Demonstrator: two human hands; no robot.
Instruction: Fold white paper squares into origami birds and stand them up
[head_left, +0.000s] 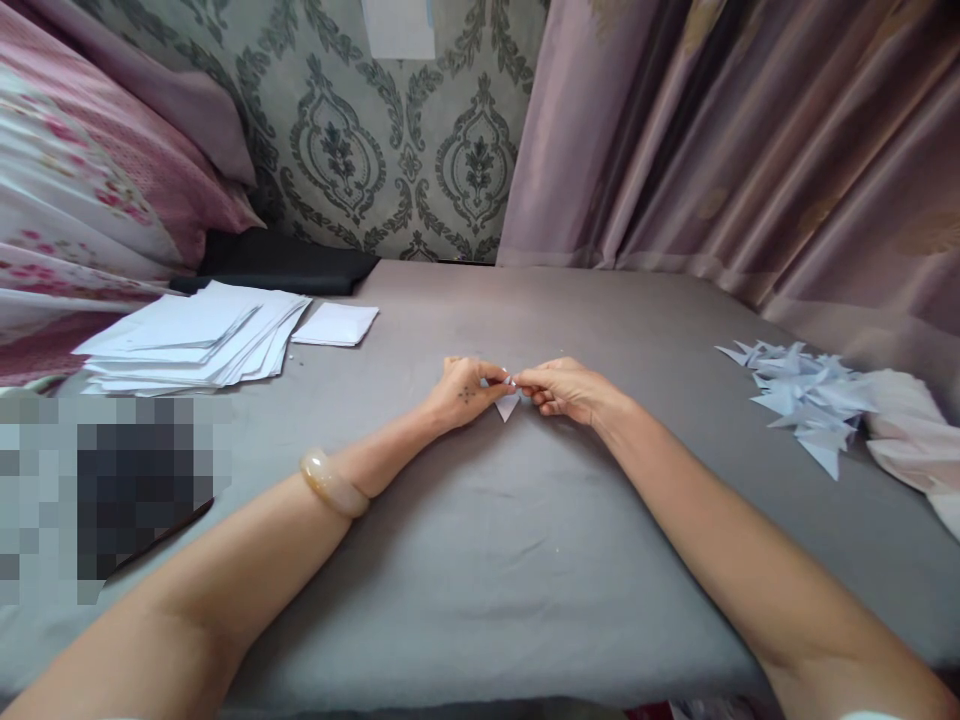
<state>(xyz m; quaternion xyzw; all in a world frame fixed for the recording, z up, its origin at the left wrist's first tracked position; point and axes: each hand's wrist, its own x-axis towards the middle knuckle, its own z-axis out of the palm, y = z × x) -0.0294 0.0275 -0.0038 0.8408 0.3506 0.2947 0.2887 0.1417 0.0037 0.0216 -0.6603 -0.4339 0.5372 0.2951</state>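
Folded white paper (pixel 507 408), small and pointed, is held between the two hands, near the middle of a flat surface spread with grey cloth (pixel 525 580). Its visible tip points down toward the wearer; its upper part is mostly hidden by fingers, so the exact folds cannot be told. The left hand (pixel 466 392) pinches the piece from its left side between thumb and fingers, and a small dark mark shows on the skin near the thumb. The right hand (pixel 566 388) grips the upper right part with its fingertips, the remaining fingers curled in. Both hands are low over the cloth, their fingertips nearly meeting. A pale bangle (pixel 334 484) with an amber-brown patch circles the left wrist.

Well off to the right, a heap of pointed folded pieces (pixel 814 390), white to bluish, lies beside a bunched pale cloth (pixel 907 425). To the left is an uneven stack of white sheets (pixel 172 335), with a smaller stack of paper (pixel 337 325) just beside it. Behind these lies a flat black item (pixel 292 262). Nearer the wearer on the left, a patch is pixelated beyond recognition. Patterned wallpaper (pixel 337 150) fills the back, between a floral drape (pixel 90 200) and mauve curtains (pixel 750 130).
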